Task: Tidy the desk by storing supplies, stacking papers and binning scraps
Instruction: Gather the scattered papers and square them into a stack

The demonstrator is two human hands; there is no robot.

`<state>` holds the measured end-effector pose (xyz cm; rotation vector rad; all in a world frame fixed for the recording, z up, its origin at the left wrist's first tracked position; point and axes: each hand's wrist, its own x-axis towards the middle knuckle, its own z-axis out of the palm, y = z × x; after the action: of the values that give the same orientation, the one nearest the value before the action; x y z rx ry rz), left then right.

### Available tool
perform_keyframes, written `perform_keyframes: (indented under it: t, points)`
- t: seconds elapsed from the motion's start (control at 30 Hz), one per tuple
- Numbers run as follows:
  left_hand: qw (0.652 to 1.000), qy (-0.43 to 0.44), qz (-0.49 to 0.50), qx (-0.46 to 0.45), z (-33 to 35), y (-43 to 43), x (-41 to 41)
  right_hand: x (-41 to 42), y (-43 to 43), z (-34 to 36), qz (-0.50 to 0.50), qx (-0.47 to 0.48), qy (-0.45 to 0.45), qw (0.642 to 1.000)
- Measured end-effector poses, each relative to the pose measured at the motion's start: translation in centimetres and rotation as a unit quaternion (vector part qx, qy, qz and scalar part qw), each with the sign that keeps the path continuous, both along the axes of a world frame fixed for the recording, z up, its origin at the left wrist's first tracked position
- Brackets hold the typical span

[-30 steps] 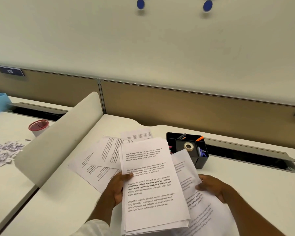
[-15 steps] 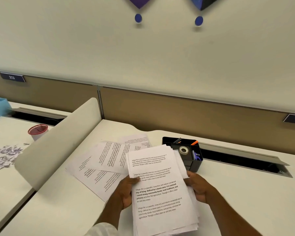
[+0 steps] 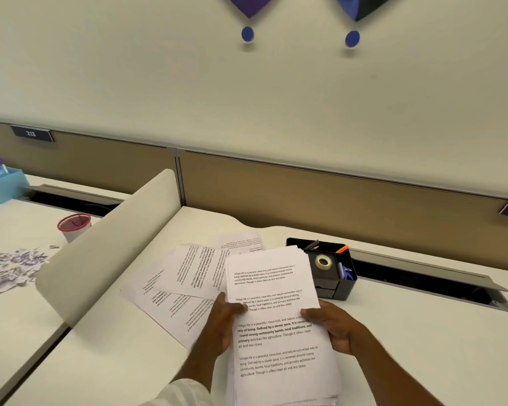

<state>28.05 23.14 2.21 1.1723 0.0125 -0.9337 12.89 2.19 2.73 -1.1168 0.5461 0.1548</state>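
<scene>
The white desk [image 3: 423, 332] filled the near and right part of the view, with a curved pale divider [image 3: 106, 253] running from its far left corner toward the near left and parting it from a neighbouring desk [image 3: 21, 303]. A thick stack of printed papers [image 3: 279, 332] was held above the near middle of the desk, its top sheet face up with the text readable from the near side. Several loose sheets [image 3: 194, 273] lay fanned and overlapping on the desk just left of and behind the stack, their print turned other ways. The left hand [image 3: 223, 320] gripped the stack's left edge with the thumb laid on the top sheet and the fingers hidden beneath. The right hand [image 3: 338, 329] gripped the right edge in the same way, thumb on top. A black organiser [image 3: 342, 285] stood just beyond the stack's far right corner, which overlapped its near left side in the view. On the neighbouring desk a scatter of paper scraps [image 3: 12, 265] lay at the left, a blue tray [image 3: 2, 184] sat at the far left, and a red mesh cup [image 3: 74, 227] stood close to the divider. A roll of tape [image 3: 323, 262] rested in the organiser's middle compartment, an orange-tipped item [image 3: 341, 249] poked up at its far edge, and something small and blue [image 3: 346, 272], possibly clips, sat in its right compartment.
</scene>
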Motion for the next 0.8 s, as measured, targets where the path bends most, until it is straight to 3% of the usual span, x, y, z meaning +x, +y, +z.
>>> perform_keyframes:
  t: [0.2,0.43,0.67,0.8]
  points:
    - [0.997,-0.014,-0.076,-0.016,0.5,0.1,1.3,0.7,0.7,-0.5,-0.011,0.016,0.018,1.0]
    - [0.996,-0.019,-0.082,-0.003,0.4,-0.5,3.5,2.5,1.4,-0.7,-0.085,-0.054,0.018,0.995]
    - [0.993,-0.04,-0.108,-0.008,0.7,-1.2,6.3,4.0,1.6,-0.9,-0.127,0.034,-0.034,0.991]
    - [0.99,-0.044,-0.136,0.003,0.4,-1.2,7.4,4.7,1.7,-0.9,-0.117,0.033,-0.04,0.992]
